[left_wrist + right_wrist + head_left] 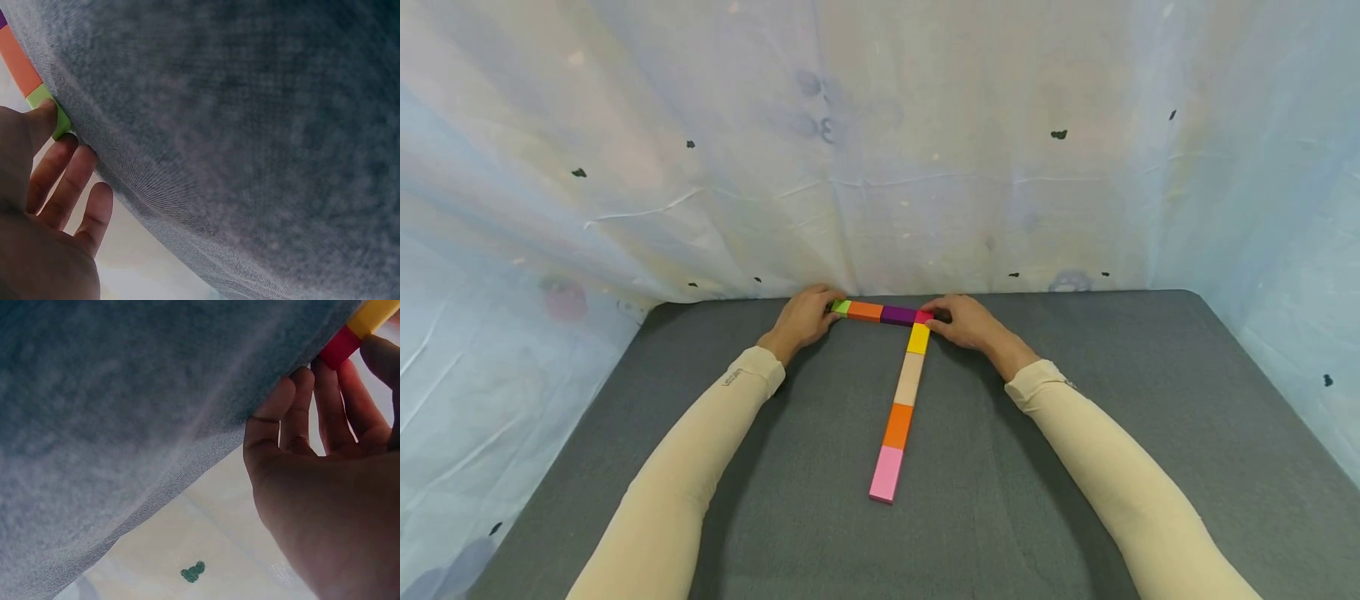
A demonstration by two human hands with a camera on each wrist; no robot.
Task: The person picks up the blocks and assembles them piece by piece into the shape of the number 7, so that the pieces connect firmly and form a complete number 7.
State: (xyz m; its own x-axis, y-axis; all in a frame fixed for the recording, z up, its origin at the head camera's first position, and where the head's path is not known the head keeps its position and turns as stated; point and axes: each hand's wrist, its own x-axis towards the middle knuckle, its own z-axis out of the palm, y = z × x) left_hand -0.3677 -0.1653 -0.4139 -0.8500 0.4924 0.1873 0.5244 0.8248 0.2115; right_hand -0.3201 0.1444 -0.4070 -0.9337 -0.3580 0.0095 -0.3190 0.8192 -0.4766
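Flat coloured blocks lie on the grey cloth, set end to end in two rows that meet at a corner. The far row runs from a light green block [841, 308] through an orange block [865, 312] and a purple block [898, 316] to a red block [922, 317]. From there a yellow block [918, 339], a beige block [909, 379], a second orange block [898, 426] and a pink block [887, 474] come toward me. My left hand [807, 318] pinches the green block at its outer end. With thumb and fingers, my right hand [967, 322] pinches the red corner block.
The grey cloth-covered table [790, 517] reaches to a pale printed curtain [925, 208] hanging right behind the far row. More curtain [467, 350] hangs along the left side and the right.
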